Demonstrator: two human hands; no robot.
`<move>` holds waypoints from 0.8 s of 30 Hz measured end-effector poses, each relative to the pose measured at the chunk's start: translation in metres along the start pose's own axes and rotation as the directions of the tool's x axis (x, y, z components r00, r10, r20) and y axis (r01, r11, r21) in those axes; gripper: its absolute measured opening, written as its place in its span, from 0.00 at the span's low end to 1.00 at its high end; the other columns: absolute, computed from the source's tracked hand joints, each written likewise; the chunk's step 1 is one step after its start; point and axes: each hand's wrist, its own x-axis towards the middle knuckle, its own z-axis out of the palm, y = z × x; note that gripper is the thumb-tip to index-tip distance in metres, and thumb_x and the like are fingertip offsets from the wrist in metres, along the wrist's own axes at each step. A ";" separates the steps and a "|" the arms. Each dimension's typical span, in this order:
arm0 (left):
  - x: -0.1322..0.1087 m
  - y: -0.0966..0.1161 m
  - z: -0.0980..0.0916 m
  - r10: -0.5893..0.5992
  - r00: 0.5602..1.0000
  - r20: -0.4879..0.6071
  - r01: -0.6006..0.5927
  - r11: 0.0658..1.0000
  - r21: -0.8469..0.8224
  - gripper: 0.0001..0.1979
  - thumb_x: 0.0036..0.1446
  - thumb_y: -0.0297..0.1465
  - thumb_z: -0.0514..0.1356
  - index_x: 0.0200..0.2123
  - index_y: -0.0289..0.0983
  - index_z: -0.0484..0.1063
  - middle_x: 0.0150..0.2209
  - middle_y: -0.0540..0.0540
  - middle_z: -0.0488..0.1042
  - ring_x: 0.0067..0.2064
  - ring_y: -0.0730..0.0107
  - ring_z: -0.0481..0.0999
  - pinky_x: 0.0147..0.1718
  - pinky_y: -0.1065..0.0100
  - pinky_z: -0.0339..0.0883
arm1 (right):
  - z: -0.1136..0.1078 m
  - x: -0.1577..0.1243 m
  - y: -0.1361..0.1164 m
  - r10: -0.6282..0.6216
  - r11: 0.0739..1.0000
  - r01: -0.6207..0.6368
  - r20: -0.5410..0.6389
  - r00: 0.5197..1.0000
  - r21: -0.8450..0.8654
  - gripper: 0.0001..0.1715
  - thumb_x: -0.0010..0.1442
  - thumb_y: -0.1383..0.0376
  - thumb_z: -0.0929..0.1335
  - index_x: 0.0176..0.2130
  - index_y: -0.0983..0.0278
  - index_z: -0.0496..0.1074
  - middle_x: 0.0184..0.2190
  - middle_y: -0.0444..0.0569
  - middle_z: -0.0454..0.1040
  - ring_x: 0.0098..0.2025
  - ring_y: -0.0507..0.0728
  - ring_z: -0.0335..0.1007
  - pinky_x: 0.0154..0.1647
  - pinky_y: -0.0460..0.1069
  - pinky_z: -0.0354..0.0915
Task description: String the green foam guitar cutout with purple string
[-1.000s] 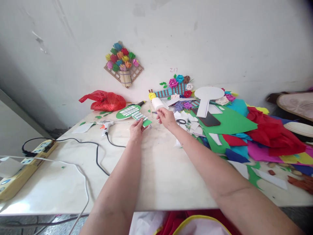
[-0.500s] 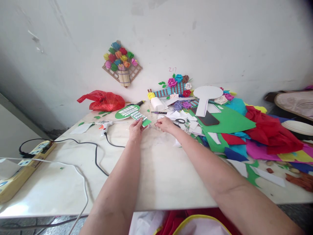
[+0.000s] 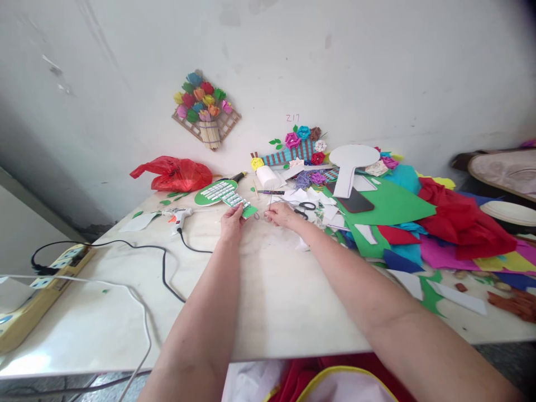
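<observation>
My left hand (image 3: 233, 219) grips the handle end of a green paddle-shaped cutout (image 3: 250, 212), thumb on top. Rows of white-and-green rolled strips (image 3: 218, 191) cover its round head and run down the handle. Just to the right, my right hand (image 3: 280, 214) is closed in a pinch on a thin strand (image 3: 270, 199), which stands up above the fingers; whether it is wire or thread I cannot tell. A small loop lies between the hands. Black-handled scissors (image 3: 307, 206) rest beside my right hand, among white paper scraps (image 3: 310, 195).
A white glue gun (image 3: 180, 218) with a black cord lies left of my hands. A yellow power strip (image 3: 54, 283) runs along the left edge. Behind are a red plastic bag (image 3: 180, 174) and a white paper roll (image 3: 268, 177). Green sheets (image 3: 389, 204) and coloured paper fill the right.
The view has shifted slightly. Both hands stay almost in place, the left still on the cutout and the right still pinching the strand.
</observation>
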 end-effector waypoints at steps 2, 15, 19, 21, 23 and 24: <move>0.000 0.000 0.000 0.003 1.000 -0.007 -0.003 1.000 0.000 0.04 0.42 0.24 0.64 0.25 0.31 0.72 0.28 0.47 0.73 0.28 0.74 0.73 0.36 0.65 0.69 | 0.003 0.000 0.001 0.048 0.994 -0.052 0.035 0.998 0.095 0.10 0.55 0.68 0.62 0.28 0.68 0.71 0.23 0.45 0.72 0.18 0.46 0.60 0.20 0.42 0.58; 0.003 -0.010 -0.003 0.038 0.998 0.043 -0.042 0.994 0.100 0.13 0.35 0.31 0.68 0.28 0.32 0.75 0.29 0.45 0.75 0.32 0.70 0.74 0.35 0.66 0.69 | -0.018 0.007 -0.014 0.110 0.878 0.047 -0.297 0.949 0.477 0.07 0.51 0.67 0.65 0.25 0.68 0.69 0.19 0.44 0.71 0.18 0.46 0.62 0.20 0.42 0.63; -0.002 -0.012 0.002 0.031 0.997 0.077 -0.038 0.995 0.091 0.14 0.35 0.31 0.68 0.29 0.32 0.75 0.29 0.46 0.75 0.30 0.71 0.74 0.34 0.66 0.69 | -0.018 0.005 -0.033 0.079 0.827 0.093 -0.279 0.957 0.554 0.05 0.50 0.67 0.66 0.26 0.67 0.68 0.19 0.43 0.70 0.17 0.46 0.62 0.19 0.41 0.62; -0.005 -0.012 0.005 -0.003 0.991 0.131 -0.010 0.995 0.097 0.14 0.36 0.31 0.68 0.30 0.32 0.75 0.29 0.45 0.76 0.31 0.70 0.74 0.35 0.66 0.69 | -0.016 0.003 -0.039 0.067 0.818 0.098 -0.263 0.962 0.567 0.04 0.50 0.66 0.66 0.27 0.67 0.68 0.20 0.43 0.70 0.19 0.47 0.65 0.20 0.41 0.63; -0.009 -0.012 0.007 -0.047 0.980 0.192 0.026 0.994 0.110 0.14 0.36 0.30 0.68 0.30 0.31 0.75 0.30 0.45 0.76 0.31 0.70 0.74 0.35 0.66 0.69 | -0.014 0.003 -0.040 0.057 0.823 0.098 -0.254 0.966 0.560 0.05 0.51 0.66 0.66 0.27 0.67 0.67 0.20 0.42 0.71 0.20 0.48 0.67 0.20 0.42 0.63; -0.010 -0.012 0.007 -0.071 0.972 0.222 0.045 0.992 0.122 0.14 0.37 0.30 0.68 0.30 0.31 0.75 0.30 0.44 0.76 0.31 0.70 0.74 0.35 0.67 0.69 | -0.013 0.002 -0.040 0.053 0.828 0.099 -0.253 0.966 0.552 0.06 0.51 0.65 0.65 0.27 0.66 0.67 0.20 0.42 0.70 0.20 0.48 0.67 0.20 0.42 0.63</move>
